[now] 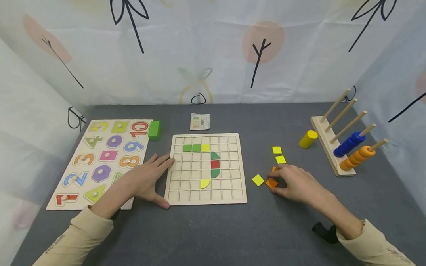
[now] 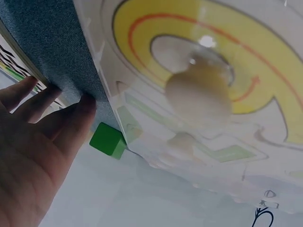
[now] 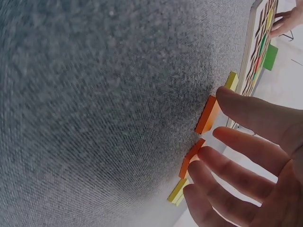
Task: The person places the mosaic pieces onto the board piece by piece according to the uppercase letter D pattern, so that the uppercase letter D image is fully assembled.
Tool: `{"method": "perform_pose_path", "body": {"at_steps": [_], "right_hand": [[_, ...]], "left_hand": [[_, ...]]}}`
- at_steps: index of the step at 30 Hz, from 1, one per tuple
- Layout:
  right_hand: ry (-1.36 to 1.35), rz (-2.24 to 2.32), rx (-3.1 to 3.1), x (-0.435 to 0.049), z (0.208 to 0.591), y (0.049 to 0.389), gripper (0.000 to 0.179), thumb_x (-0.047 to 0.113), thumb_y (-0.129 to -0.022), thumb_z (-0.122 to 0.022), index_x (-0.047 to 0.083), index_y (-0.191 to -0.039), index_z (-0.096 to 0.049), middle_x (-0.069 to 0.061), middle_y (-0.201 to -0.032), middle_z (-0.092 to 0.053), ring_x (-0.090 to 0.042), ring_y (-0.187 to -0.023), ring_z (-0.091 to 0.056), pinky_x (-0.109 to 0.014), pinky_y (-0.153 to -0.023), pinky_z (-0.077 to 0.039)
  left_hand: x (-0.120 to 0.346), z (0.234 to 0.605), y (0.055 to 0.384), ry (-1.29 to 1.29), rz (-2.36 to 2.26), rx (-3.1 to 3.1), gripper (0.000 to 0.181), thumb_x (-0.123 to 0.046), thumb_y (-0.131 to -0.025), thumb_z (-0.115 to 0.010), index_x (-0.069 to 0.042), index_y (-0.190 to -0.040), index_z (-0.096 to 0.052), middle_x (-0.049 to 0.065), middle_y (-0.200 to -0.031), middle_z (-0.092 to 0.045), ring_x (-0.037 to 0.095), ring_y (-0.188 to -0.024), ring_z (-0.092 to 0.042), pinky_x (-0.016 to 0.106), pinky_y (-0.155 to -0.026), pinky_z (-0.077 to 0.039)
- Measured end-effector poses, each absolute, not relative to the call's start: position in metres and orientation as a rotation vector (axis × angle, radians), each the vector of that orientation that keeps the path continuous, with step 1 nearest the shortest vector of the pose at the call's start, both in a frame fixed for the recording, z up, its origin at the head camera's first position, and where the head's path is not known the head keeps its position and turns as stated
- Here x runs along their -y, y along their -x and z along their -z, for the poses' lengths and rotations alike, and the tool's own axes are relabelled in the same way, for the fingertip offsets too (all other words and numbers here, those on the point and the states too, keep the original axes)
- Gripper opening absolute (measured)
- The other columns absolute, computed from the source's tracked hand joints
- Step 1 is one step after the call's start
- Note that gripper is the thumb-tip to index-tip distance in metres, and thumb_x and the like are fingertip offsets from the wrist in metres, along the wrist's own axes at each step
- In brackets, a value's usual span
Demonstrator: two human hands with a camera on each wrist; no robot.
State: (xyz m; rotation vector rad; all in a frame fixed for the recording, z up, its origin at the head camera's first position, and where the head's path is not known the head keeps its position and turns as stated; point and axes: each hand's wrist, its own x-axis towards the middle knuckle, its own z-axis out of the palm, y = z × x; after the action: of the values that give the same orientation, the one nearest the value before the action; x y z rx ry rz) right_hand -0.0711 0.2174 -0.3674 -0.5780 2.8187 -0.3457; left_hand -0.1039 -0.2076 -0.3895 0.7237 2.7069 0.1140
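Observation:
A square wooden grid board (image 1: 229, 192) lies mid-table, with green, yellow and red squares and rounded tiles on it. My left hand (image 1: 148, 179) rests at its left edge, fingers spread and thumb near the lower corner. My right hand (image 1: 296, 183) is low over loose tiles right of the board. An orange tile (image 1: 271, 183) lies between its thumb and index fingertips, which are right at its edges. A second orange tile (image 3: 191, 158) is partly hidden by the other fingers. Yellow tiles (image 1: 258, 180) lie close by, two more of them beyond the hand.
A number-and-shape peg puzzle (image 1: 76, 155) lies under my left forearm, a green block (image 1: 154, 130) at its upper corner. A small printed grid card (image 1: 200, 121) lies behind the board. To the right stand a yellow cylinder (image 1: 308, 139) and a peg rack (image 1: 327, 144) with blue and orange beads.

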Motion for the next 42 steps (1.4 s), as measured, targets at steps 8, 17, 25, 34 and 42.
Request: {"method": "perform_pose_path", "body": {"at_steps": [8, 17, 25, 34, 42], "right_hand": [[0.616, 0.401, -2.773, -0.217, 0.371, 0.070, 0.037, 0.011, -0.082, -0.085, 0.002, -0.117, -0.076, -0.011, -0.107, -0.071, -0.020, -0.087, -0.065, -0.039, -0.074, -0.056], [0.618, 0.416, -2.781, -0.217, 0.372, 0.071, 0.033, 0.009, -0.081, -0.086, 0.005, -0.112, -0.078, -0.015, -0.115, -0.071, -0.027, -0.097, -0.067, -0.047, -0.081, -0.057], [0.654, 0.461, -2.777, -0.215, 0.374, 0.071, 0.028, 0.007, -0.080, -0.086, 0.003, -0.106, -0.079, -0.006, -0.101, -0.072, -0.015, -0.084, -0.063, -0.037, -0.074, -0.056], [0.675, 0.500, -2.748, -0.211, 0.375, 0.069, 0.020, 0.007, -0.082, -0.083, 0.005, -0.101, -0.079, 0.001, -0.086, -0.071, -0.009, -0.071, -0.052, -0.022, -0.062, -0.043], [0.792, 0.509, -2.775, -0.199, 0.374, 0.061, 0.015, 0.008, -0.081, -0.083, 0.008, -0.095, -0.080, 0.004, -0.082, -0.066, -0.005, -0.070, -0.048, -0.020, -0.061, -0.038]], "left_hand": [[0.205, 0.387, 0.106, -0.719, -0.112, -2.686, 0.135, -0.075, -0.056, -0.087, -0.004, -0.158, -0.033, 0.023, -0.164, -0.033, 0.060, -0.146, -0.031, 0.066, -0.105, -0.046], [0.204, 0.388, 0.106, -0.731, -0.095, -2.690, 0.136, -0.075, -0.056, -0.087, -0.002, -0.157, -0.034, 0.025, -0.165, -0.031, 0.060, -0.146, -0.032, 0.065, -0.106, -0.046], [0.203, 0.386, 0.106, -0.749, -0.091, -2.685, 0.136, -0.076, -0.056, -0.086, -0.002, -0.157, -0.034, 0.023, -0.168, -0.026, 0.061, -0.145, -0.032, 0.064, -0.103, -0.048], [0.200, 0.384, 0.108, -0.725, -0.049, -2.669, 0.137, -0.076, -0.055, -0.087, -0.002, -0.157, -0.034, 0.022, -0.168, -0.025, 0.062, -0.144, -0.033, 0.066, -0.103, -0.047], [0.198, 0.384, 0.108, -0.707, -0.034, -2.654, 0.138, -0.076, -0.056, -0.086, -0.003, -0.159, -0.031, 0.021, -0.169, -0.023, 0.062, -0.145, -0.031, 0.066, -0.104, -0.047]]}}
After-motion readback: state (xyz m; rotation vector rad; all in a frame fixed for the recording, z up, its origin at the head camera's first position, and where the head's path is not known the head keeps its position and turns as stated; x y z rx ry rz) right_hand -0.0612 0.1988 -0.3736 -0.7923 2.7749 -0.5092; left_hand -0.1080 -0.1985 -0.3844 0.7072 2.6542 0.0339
